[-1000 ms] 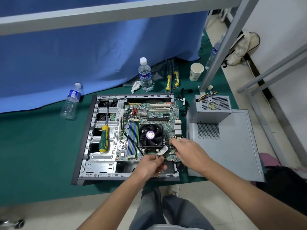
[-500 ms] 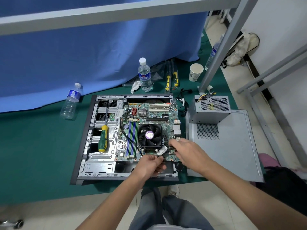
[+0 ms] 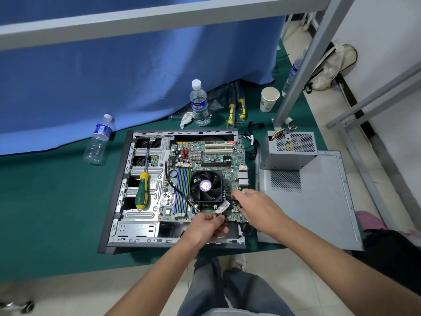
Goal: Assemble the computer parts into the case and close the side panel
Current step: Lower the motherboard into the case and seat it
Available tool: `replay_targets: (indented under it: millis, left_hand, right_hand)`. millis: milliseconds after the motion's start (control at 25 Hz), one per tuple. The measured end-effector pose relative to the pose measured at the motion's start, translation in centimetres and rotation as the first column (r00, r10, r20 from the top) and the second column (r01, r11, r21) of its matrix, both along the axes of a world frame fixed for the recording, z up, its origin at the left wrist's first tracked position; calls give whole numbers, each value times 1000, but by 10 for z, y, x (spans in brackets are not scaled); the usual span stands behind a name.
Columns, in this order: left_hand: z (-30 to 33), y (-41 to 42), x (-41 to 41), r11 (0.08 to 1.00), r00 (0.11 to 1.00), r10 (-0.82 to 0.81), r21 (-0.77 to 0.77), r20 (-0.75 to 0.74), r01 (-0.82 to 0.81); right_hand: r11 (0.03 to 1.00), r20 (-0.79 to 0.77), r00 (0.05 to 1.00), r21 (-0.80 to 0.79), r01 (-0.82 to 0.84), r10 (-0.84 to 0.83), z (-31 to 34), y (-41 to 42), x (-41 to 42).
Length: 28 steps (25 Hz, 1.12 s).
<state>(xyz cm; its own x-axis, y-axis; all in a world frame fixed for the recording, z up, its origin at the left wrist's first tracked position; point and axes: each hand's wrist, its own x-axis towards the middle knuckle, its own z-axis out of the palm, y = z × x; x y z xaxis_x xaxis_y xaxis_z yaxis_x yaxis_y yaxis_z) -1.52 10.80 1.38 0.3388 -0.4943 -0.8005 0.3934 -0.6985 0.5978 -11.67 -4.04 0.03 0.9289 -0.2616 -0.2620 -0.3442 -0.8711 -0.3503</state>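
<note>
An open computer case (image 3: 118,201) lies flat on the green table, with the motherboard (image 3: 211,156) and a black CPU fan (image 3: 206,185) inside it. My left hand (image 3: 205,226) pinches a black cable with a white connector (image 3: 222,207) at the board's near edge, below the fan. My right hand (image 3: 255,206) has its fingers curled on the same cable just right of the connector. A green-and-yellow screwdriver (image 3: 142,190) rests on the drive cage. The grey power supply (image 3: 290,148) stands on the loose side panel (image 3: 319,201) to the right of the case.
Two water bottles (image 3: 199,103) (image 3: 99,140), a paper cup (image 3: 268,99), yellow-handled tools (image 3: 237,108) and a crumpled tissue (image 3: 186,118) sit behind the case. A grey frame post (image 3: 303,65) rises at the back right. A blue curtain hangs behind.
Both hands stay at the white connector with only slight finger shifts. The case and parts have not moved.
</note>
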Motion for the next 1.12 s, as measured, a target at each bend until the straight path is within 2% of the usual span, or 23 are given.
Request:
replay_targets:
  millis: [200, 440, 640, 800, 1120]
  left_hand:
    - [-1, 1, 1, 1000, 1000, -5, -8, -10, 5]
    - [-5, 1, 2, 1000, 1000, -20, 0, -11, 20]
    - [-5, 1, 2, 1000, 1000, -29, 9, -5, 29]
    - [-3, 0, 2, 999, 1000, -28, 15, 4, 28]
    - [3, 2, -2, 1000, 1000, -2, 0, 5, 2]
  right_hand:
    - [947, -21, 977, 240, 212, -213, 7, -8, -2]
    - [939, -151, 957, 207, 275, -247, 5, -12, 5]
    - [967, -164, 960, 86, 242, -225, 2, -2, 10]
    - [970, -162, 961, 62, 237, -225, 2, 1, 14]
    - [881, -61, 919, 264, 392, -390, 7, -15, -6]
